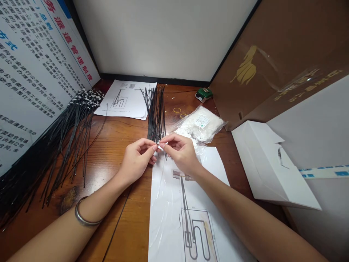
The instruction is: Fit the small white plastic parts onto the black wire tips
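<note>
My left hand (137, 158) and my right hand (180, 152) meet fingertip to fingertip at the near end of a bundle of thin black wires (156, 114). The left thumb and forefinger pinch what looks like the end of a black wire. Between the right thumb and forefinger is a small white piece (159, 145), probably a connector housing, mostly covered by the fingers. Just beyond the right hand, loose white pieces (187, 130) spill beside a clear bag of white pieces (208, 125). Under the right wrist lies a sheet with a printed wiring drawing (166, 214).
At left lies a large heap of black wires (72, 136) with white ends. Behind are a second drawing sheet (131, 105), yellow rubber bands (177, 110) and a green tape measure (204, 94). A white box (256, 163) and a brown panel (272, 54) stand right.
</note>
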`<action>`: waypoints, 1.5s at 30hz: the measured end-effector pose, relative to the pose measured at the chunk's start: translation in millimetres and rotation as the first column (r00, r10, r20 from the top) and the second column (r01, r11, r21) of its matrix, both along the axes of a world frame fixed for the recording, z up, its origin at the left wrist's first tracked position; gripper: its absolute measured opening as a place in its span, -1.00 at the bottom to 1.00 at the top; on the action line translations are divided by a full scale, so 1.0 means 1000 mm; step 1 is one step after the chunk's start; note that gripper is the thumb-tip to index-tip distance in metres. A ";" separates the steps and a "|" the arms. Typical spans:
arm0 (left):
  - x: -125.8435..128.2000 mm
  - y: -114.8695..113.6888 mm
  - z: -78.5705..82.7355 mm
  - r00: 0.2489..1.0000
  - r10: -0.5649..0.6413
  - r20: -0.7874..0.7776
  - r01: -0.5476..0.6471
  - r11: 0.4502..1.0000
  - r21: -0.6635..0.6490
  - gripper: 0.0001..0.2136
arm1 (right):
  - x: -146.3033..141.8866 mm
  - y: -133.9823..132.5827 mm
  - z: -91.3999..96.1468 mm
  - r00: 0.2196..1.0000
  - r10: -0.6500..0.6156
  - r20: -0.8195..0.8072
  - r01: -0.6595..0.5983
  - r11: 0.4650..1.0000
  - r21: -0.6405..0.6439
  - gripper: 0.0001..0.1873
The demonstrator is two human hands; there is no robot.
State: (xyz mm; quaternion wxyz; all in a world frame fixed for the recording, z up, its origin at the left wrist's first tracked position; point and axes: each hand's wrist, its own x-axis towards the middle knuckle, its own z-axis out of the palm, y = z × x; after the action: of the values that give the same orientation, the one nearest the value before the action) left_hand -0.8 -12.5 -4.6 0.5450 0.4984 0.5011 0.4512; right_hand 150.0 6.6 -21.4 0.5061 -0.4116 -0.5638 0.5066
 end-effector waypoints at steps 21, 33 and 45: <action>-0.001 0.001 -0.002 1.000 0.000 0.010 0.000 1.000 -0.009 -0.84 | 0.001 0.003 -0.003 1.000 0.009 -0.007 -0.010 0.999 -0.053 -0.88; 0.000 0.000 -0.003 1.000 -0.001 -0.010 0.001 1.000 -0.005 -0.86 | 0.002 0.004 -0.005 0.998 -0.008 0.066 0.011 0.999 -0.040 -0.89; -0.001 0.000 -0.003 1.000 0.009 0.016 -0.008 1.000 -0.018 -0.85 | 0.001 0.004 -0.004 0.996 0.002 0.094 0.003 0.999 -0.052 -0.87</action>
State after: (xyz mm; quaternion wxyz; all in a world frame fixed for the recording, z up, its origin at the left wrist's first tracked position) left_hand -1.7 -12.2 -7.4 0.5515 0.4877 0.5029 0.4528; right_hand 151.2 10.6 -25.9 0.4684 -0.4482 -0.5733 0.5009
